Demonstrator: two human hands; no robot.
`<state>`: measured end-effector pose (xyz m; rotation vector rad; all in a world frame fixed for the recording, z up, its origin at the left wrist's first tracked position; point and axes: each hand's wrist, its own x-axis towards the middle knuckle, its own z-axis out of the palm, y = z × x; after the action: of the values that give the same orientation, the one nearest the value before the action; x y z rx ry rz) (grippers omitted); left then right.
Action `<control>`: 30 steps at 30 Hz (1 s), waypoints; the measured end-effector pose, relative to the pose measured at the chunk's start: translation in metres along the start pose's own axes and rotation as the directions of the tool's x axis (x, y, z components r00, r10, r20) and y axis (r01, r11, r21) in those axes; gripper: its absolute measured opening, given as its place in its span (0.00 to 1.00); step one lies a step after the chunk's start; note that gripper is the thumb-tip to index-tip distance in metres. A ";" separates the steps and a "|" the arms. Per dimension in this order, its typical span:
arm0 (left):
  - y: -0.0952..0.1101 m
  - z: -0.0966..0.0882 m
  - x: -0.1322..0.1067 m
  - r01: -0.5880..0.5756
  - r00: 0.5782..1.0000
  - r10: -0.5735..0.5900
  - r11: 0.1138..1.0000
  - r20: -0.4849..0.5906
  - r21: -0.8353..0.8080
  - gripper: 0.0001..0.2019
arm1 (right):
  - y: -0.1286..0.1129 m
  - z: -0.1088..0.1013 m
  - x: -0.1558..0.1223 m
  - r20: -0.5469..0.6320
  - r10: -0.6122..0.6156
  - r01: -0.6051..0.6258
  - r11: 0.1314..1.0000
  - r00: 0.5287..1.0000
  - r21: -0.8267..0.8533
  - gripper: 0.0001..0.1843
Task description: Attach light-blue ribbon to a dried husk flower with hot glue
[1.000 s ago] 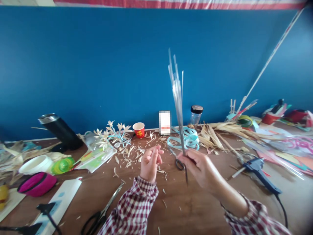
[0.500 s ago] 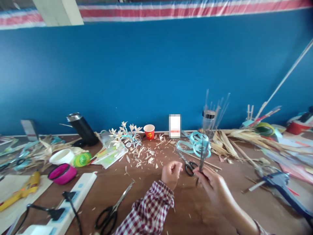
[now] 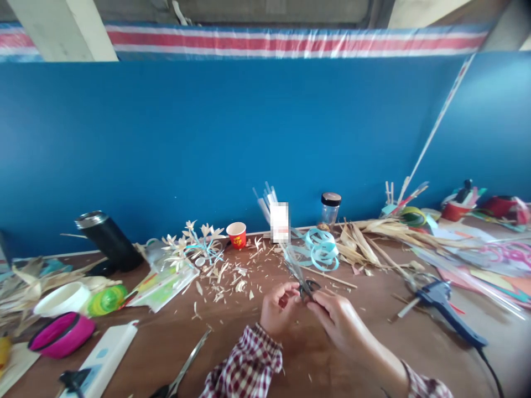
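My right hand is closed around the lower end of a bundle of thin clear strips, which leans up and to the left, its far ends blurred. My left hand is close beside it, fingers curled; whether something small is inside cannot be seen. Black-handled scissors lie on the table just behind both hands, partly covered by the bundle. Past them is a loose coil of light blue ribbon. A second pair of scissors rests to the left of my left sleeve.
Dried husks and a blue glue gun lie on the right. A lidded jar and red paper cup stand near the blue partition. Husk flowers, a black flask, a magenta bowl and a power strip are left.
My right hand has moved left toward my left hand, and the strip bundle has swung from upright to leaning left. The view has turned to the right.
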<state>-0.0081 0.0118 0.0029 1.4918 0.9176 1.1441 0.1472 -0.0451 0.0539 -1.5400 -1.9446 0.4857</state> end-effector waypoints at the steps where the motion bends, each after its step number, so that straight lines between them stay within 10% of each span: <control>1: 0.002 -0.001 0.001 0.028 0.999 -0.026 0.997 0.025 -0.067 0.23 | -0.001 0.000 -0.002 0.038 0.008 -0.006 0.999 0.999 -0.043 0.12; 9: 0.011 0.004 0.004 0.292 0.940 -0.341 0.772 0.019 -0.564 0.19 | 0.002 0.002 -0.026 0.144 0.105 -0.064 0.963 0.984 -0.262 0.07; 19: 0.002 -0.021 0.023 0.157 0.798 -0.581 0.456 -0.159 -0.876 0.06 | 0.022 -0.055 -0.060 -0.005 0.106 -0.098 0.897 0.994 -0.431 0.11; 24: -0.004 -0.024 0.029 0.098 0.758 -0.602 0.487 -0.253 -0.868 0.10 | 0.072 -0.122 -0.082 -0.215 0.155 -0.232 0.885 0.964 -0.404 0.12; 30: -0.006 -0.009 0.017 0.221 0.827 -0.502 0.705 -0.253 -0.674 0.11 | 0.179 -0.187 -0.094 -0.577 0.367 -0.656 0.614 0.730 -0.440 0.10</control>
<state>-0.0123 0.0316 0.0008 0.4794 0.9419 1.3110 0.4160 -0.1042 0.0615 -2.4292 -1.3020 -0.3390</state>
